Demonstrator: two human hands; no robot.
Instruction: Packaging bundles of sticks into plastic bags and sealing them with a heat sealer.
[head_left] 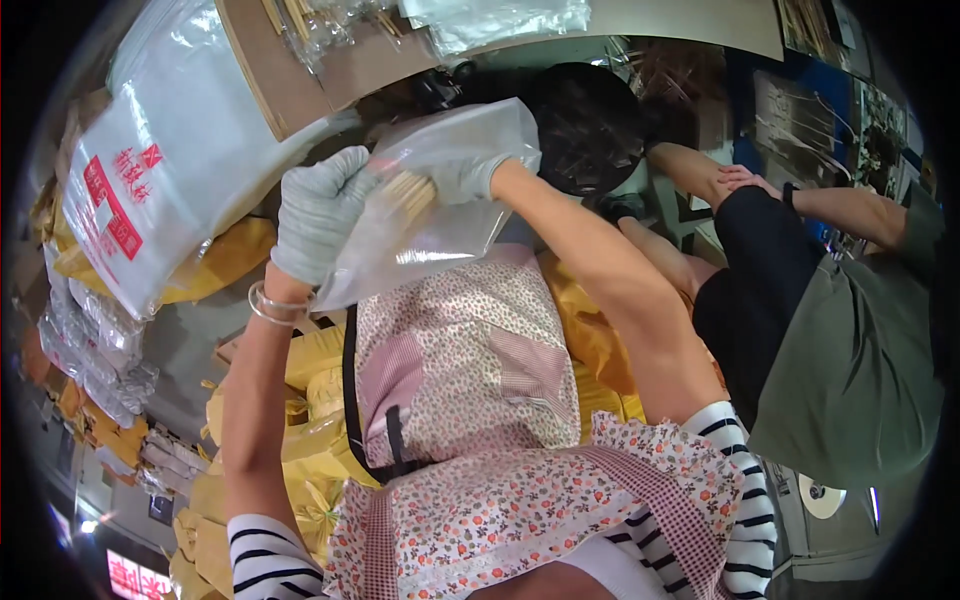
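A clear plastic bag hangs between my two hands over my lap. My left hand, in a pale grey-white glove, is closed on the bag's left side. My right hand, gloved alike, reaches in from the right against the bag. A bundle of thin wooden sticks shows through the film between the hands, its ends bunched together. The fingers of my right hand close around the bundle's right side, partly veiled by plastic.
A brown tabletop with packed sticks and clear bags curves across the far side. Large printed plastic sacks lie at the left. Yellow sacks surround my lap. A seated person is close at the right; a round black object stands ahead.
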